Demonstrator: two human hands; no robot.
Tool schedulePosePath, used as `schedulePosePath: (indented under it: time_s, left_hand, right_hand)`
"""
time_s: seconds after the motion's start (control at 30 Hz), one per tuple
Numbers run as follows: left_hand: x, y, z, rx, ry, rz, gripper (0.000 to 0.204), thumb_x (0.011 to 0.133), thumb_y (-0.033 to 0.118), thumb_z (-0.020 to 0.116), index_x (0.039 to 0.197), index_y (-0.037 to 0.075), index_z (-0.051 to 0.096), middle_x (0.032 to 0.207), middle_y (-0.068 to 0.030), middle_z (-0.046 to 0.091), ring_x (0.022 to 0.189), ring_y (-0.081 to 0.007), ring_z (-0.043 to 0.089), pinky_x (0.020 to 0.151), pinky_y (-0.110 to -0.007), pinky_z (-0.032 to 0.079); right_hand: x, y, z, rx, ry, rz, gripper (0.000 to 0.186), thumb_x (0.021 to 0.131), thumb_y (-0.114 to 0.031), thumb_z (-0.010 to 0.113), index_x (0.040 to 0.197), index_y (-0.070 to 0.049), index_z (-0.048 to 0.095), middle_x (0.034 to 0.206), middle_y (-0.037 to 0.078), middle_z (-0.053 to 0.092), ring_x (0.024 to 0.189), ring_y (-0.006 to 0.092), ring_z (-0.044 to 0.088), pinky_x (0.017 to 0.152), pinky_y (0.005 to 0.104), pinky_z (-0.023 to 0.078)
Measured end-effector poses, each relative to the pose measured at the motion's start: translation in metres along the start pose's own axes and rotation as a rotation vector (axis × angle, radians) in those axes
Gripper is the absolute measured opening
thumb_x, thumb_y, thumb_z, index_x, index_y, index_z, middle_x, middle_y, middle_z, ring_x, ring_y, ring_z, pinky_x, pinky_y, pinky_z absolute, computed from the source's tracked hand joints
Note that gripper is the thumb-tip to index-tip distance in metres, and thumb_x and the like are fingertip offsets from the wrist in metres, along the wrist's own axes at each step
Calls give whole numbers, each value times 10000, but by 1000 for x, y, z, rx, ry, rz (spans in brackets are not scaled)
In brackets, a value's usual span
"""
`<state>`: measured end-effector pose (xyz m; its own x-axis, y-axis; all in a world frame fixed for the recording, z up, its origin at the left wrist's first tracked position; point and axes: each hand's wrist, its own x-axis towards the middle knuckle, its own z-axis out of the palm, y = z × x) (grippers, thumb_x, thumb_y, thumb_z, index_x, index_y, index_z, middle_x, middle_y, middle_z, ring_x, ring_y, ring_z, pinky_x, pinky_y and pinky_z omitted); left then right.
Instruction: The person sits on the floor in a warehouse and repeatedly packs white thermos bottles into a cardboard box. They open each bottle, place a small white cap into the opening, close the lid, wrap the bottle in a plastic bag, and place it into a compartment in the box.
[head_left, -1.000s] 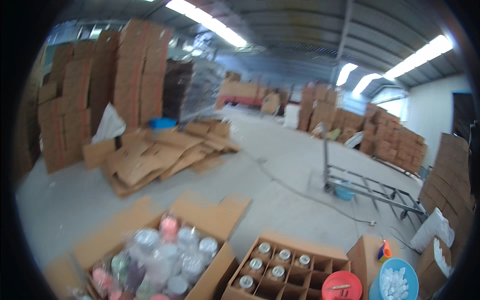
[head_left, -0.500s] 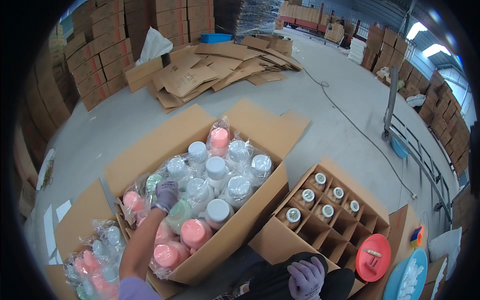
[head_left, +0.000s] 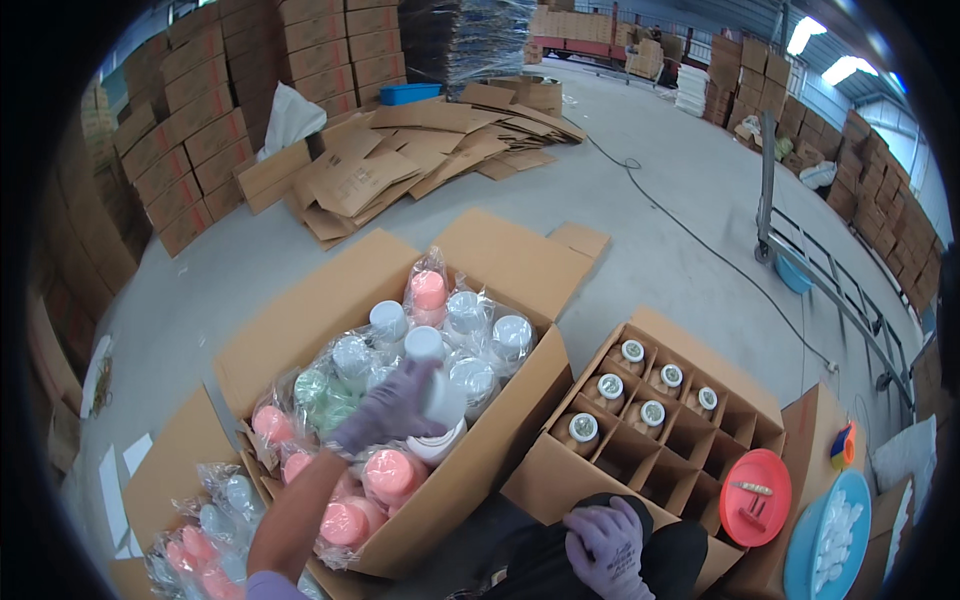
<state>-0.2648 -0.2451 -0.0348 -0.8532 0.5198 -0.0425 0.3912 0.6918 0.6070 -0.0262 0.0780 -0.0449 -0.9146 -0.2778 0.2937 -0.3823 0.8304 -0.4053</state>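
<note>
White bottle (head_left: 446, 400) among plastic-wrapped bottles (head_left: 512, 336) in the large carton (head_left: 480, 468); the left hand (head_left: 390, 408) reaches it, fingers apart – grip unclear through blur. The right hand (head_left: 606, 548) rests at the knee (head_left: 676, 566), fingers loosely curled, contents hidden. Nearby, cardboard dividers (head_left: 685, 470) presumably keep jars (head_left: 583, 428) from knocking.

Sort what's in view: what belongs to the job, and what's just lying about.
Likely part of the job:
Left hand, at a white-capped bottle
Pink-capped bottles
Open box holding these bottles
Divided carton beside it, with six capped containers

Seemingly just lying about:
Flattened cardboard
Blue tub
White sack
Trolley
</note>
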Motion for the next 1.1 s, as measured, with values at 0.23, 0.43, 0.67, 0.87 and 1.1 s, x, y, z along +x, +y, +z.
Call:
schedulePosePath:
  time_s: [0.23, 0.43, 0.67, 0.87, 1.1]
  left_hand:
    - [-56, 162, -14, -253, 270, 454, 959, 766, 286, 866, 1480, 39, 276, 1413, -184, 414, 1291, -290, 478, 1049, -406, 443]
    - [0, -45, 78, 321, 346, 261, 289, 972, 297, 544, 1092, 60, 657, 1036, -153, 654, 900, -302, 614, 771, -461, 476]
    - [-1, -117, 141, 518, 42, -215, 501, 753, 534, 741, 1030, 117, 755, 1309, -144, 550, 1186, -361, 517, 967, -554, 401]
    - [-30, 39, 4, -88, 818, 109, 303, 817, 247, 753, 867, -38, 663, 1300, -194, 526, 1010, -359, 609, 842, -485, 512]
    - [-78, 129, 0, -171, 1066, 419, 399, 990, 273, 541, 1209, -61, 559, 1160, -168, 615, 1044, -284, 622, 901, -425, 508]
  right_hand:
    - [60, -55, -20, 1229, 272, 413, 465, 892, -176, 721, 1318, -40, 593, 1375, 119, 523, 1275, 260, 509, 1093, 380, 384]
    - [-8, 28, -61, 412, 472, 448, 245, 827, -94, 726, 1063, -29, 727, 1255, 154, 602, 1207, 278, 556, 1006, 361, 447]
    - [-203, 224, -86, -486, 305, 993, 323, 769, -280, 767, 1005, -72, 692, 1374, 197, 521, 1291, 461, 421, 1068, 547, 350]
    - [-142, 171, -97, -250, 304, 840, 517, 825, -317, 731, 1258, -72, 588, 1370, 205, 511, 1296, 404, 451, 1080, 498, 366]
    - [19, 173, -118, 497, 505, 544, 886, 939, -392, 654, 1547, 48, 183, 1294, 242, 599, 1163, 299, 613, 992, 396, 475]
